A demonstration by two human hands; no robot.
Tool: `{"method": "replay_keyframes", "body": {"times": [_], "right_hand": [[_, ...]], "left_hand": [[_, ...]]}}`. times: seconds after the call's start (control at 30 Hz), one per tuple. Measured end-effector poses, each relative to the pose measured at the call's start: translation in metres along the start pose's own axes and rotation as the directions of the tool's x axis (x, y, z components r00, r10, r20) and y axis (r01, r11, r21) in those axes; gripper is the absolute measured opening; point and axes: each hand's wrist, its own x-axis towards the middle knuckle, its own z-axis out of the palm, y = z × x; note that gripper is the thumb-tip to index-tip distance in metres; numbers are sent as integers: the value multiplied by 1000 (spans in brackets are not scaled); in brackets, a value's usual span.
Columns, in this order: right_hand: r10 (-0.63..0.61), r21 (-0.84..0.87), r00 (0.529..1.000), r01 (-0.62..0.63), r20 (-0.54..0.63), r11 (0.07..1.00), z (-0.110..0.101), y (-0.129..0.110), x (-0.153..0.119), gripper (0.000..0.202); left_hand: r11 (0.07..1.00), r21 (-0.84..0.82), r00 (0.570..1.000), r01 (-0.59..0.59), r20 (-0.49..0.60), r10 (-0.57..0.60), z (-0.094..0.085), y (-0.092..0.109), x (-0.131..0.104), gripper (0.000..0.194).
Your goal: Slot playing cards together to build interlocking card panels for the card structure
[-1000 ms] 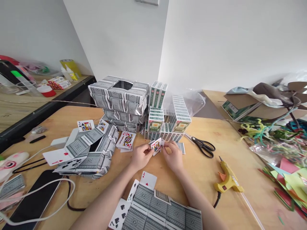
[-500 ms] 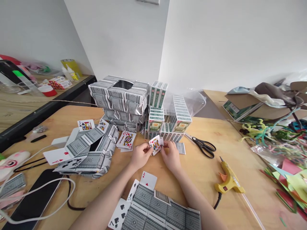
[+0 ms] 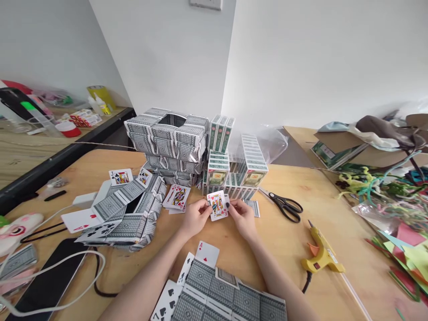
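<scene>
Between my two hands, above the wooden table, is a king of hearts playing card (image 3: 218, 206), face toward me. My left hand (image 3: 197, 216) pinches its left edge with thumb and finger. A second card (image 3: 226, 197), marked with a black ace, shows behind its right side, and my right hand (image 3: 242, 215) grips there with fingers pressed together. Under my forearms lies a panel of joined card backs (image 3: 220, 290), with an ace of diamonds (image 3: 206, 253) and a seven of spades (image 3: 166, 301) sticking out at its left. Face cards (image 3: 177, 197) lie left of my left hand.
Woven card boxes (image 3: 167, 133) are stacked at the back beside packs of cards (image 3: 254, 174). Black-handled scissors (image 3: 286, 206) and a yellow glue gun (image 3: 321, 254) lie to the right. A flatter card box (image 3: 133, 223), a phone (image 3: 47, 276) and white cables occupy the left.
The king of hearts has turned flatter toward me, showing more of its face. My right hand has shifted slightly right and down along its edge.
</scene>
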Motion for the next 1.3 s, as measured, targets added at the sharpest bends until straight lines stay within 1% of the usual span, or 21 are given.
{"method": "replay_keyframes", "body": {"times": [0.03,0.1,0.17,0.3,0.4,0.57,0.77,0.97,1.17,1.23,1.3], "right_hand": [[45,95,998,-48,31,994,-1,0,1,25],[106,265,987,-134,117,955,-2,1,4,30],[143,377,967,-215,210,901,-3,2,7,31],[178,461,922,-331,344,823,-4,4,9,28],[208,435,891,-387,403,813,-3,1,7,30],[272,380,892,-407,362,831,-3,-2,6,29],[290,345,897,-403,334,848,-3,0,6,25],[266,318,906,-371,328,873,-3,-3,4,24],[258,285,928,-333,270,899,-1,-5,3,24],[247,268,934,-315,258,911,1,-6,2,25],[229,236,933,-297,276,925,3,-7,1,25]], "left_hand": [[999,-31,1000,13,8,-13,0,-2,1,19],[995,-96,999,42,23,-40,0,-7,2,19],[987,-148,998,63,40,-58,0,-11,3,20],[985,-159,995,64,88,-51,-1,-10,2,21],[991,-126,994,42,105,-29,-3,-4,2,22],[995,-90,993,36,111,-26,-6,3,2,24],[994,-81,988,70,140,-58,-6,-2,1,21],[981,-166,982,101,175,-71,-6,-3,2,21],[956,-242,971,167,207,-117,-5,-2,1,16],[952,-260,972,161,208,-107,-6,-1,0,16],[947,-294,981,132,178,-82,-6,2,-1,17]]}}
